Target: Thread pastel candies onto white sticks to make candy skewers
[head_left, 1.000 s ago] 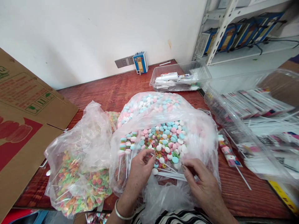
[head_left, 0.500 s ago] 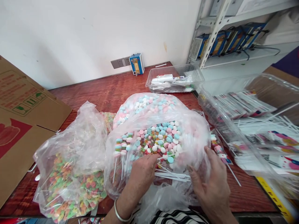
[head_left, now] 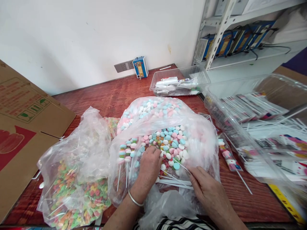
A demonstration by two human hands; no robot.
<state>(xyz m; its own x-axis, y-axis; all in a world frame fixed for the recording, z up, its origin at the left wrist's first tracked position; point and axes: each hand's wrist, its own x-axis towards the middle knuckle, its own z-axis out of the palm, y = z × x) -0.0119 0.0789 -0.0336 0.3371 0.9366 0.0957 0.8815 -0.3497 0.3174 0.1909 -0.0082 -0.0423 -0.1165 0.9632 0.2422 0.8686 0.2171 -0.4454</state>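
An open clear plastic bag [head_left: 201,140] holds a heap of pink, blue and white candies [head_left: 176,140], with ring-shaped gummies mixed in. My left hand [head_left: 150,167] dips into this heap, fingers curled and pressed together; their tips are hidden, so what they pinch does not show. Between the thumb and fingers of my right hand [head_left: 206,185] is a thin white lollipop stick [head_left: 182,165], its far end by a green gummy. More white sticks [head_left: 174,183] lie just below the candies. Finished candy skewers [head_left: 124,153] rest at the bag's left side.
A bag of colourful gummy rings [head_left: 74,191] lies left, beside a cardboard box [head_left: 28,127]. Behind is a fuller candy bag [head_left: 153,105]. Clear bins [head_left: 179,72] stand at the back and right. One wrapped candy skewer [head_left: 229,156] lies on the wooden table [head_left: 96,92].
My left hand has left the stick and moved up and left into the candies. My right hand has come off the bag's edge and now grips the stick.
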